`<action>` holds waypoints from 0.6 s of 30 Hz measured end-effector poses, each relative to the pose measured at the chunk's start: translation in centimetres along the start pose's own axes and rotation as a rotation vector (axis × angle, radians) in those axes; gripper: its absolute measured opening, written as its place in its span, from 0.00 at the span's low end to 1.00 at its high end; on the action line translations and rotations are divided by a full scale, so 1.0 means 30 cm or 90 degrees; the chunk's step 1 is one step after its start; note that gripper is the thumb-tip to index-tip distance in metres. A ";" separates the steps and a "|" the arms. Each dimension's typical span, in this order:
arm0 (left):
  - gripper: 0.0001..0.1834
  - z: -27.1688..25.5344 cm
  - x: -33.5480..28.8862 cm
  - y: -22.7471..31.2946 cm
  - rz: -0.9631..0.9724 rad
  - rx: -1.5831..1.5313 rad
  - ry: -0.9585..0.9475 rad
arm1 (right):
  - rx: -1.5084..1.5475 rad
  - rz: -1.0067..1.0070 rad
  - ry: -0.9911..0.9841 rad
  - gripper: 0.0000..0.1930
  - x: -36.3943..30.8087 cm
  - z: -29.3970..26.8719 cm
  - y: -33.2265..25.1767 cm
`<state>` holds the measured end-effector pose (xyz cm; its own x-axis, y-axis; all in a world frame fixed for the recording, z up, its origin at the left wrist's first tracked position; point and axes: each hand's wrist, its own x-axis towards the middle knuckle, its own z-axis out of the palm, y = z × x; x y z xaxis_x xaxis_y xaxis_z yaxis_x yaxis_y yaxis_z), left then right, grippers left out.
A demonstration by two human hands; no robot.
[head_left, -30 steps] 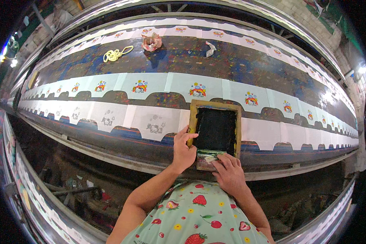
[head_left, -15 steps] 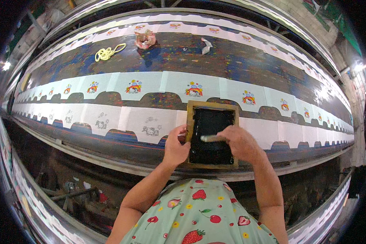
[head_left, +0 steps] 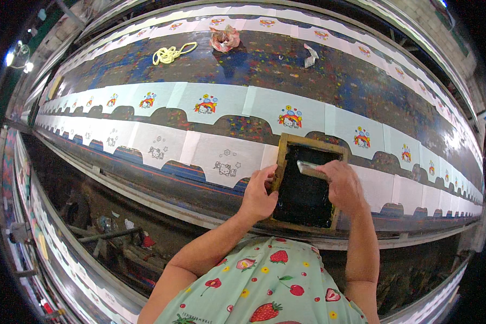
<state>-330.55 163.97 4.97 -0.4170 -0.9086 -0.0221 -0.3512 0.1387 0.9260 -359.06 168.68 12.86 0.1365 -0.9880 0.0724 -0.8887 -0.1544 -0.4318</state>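
A wooden-rimmed printing screen with a dark, ink-blackened mesh lies over a piece in the near row of white cloth pieces. My left hand grips its left rim, thumb and fingers around the edge. My right hand is closed on a pale-bladed squeegee, held over the upper part of the mesh. Left of the screen lies a white cloth piece with a thin black outline print. The cloth under the screen is mostly hidden.
Beyond runs a row of cloth pieces with coloured prints. On the stained table lie a yellow cord, a crumpled pinkish wad and a whitish scrap. A rail edges the near side; another print table stands lower left.
My right hand has moved the squeegee from the middle of the mesh toward its far end. My left hand keeps its grip on the rim. The whole view has shifted and tilted.
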 end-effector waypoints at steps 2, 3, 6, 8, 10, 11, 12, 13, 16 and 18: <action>0.42 -0.002 0.002 0.005 -0.021 -0.011 -0.011 | -0.004 0.000 0.003 0.28 -0.052 0.008 -0.046; 0.43 -0.003 0.003 0.008 -0.026 -0.026 -0.013 | -0.006 0.002 0.011 0.27 -0.080 0.014 -0.073; 0.43 -0.005 0.003 0.013 -0.033 -0.040 -0.015 | -0.003 0.002 0.015 0.27 -0.152 0.035 -0.147; 0.44 -0.005 0.000 0.015 -0.030 -0.034 -0.011 | -0.004 0.005 0.014 0.27 -0.211 0.044 -0.195; 0.44 -0.005 -0.004 0.014 -0.003 -0.036 -0.004 | 0.002 0.003 0.011 0.27 -0.255 0.061 -0.231; 0.44 -0.004 -0.007 0.013 0.009 -0.039 0.000 | 0.002 0.008 0.008 0.27 -0.279 0.071 -0.251; 0.44 0.001 -0.010 0.010 0.033 -0.034 0.014 | 0.002 0.012 0.005 0.27 -0.301 0.078 -0.267; 0.44 0.006 -0.013 0.007 0.054 -0.031 0.029 | -0.002 0.016 -0.015 0.26 -0.319 0.082 -0.279; 0.43 0.035 -0.035 -0.006 0.075 -0.006 0.068 | -0.015 0.040 -0.031 0.27 -0.351 0.096 -0.306; 0.41 0.056 -0.055 -0.021 0.085 0.012 0.090 | 0.000 0.036 -0.037 0.26 -0.367 0.101 -0.315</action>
<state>-331.04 166.04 3.79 -0.3391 -0.9279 0.1548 -0.3165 0.2674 0.9101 -350.82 181.01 13.42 0.1113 -0.9938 -0.0038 -0.8956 -0.0986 -0.4337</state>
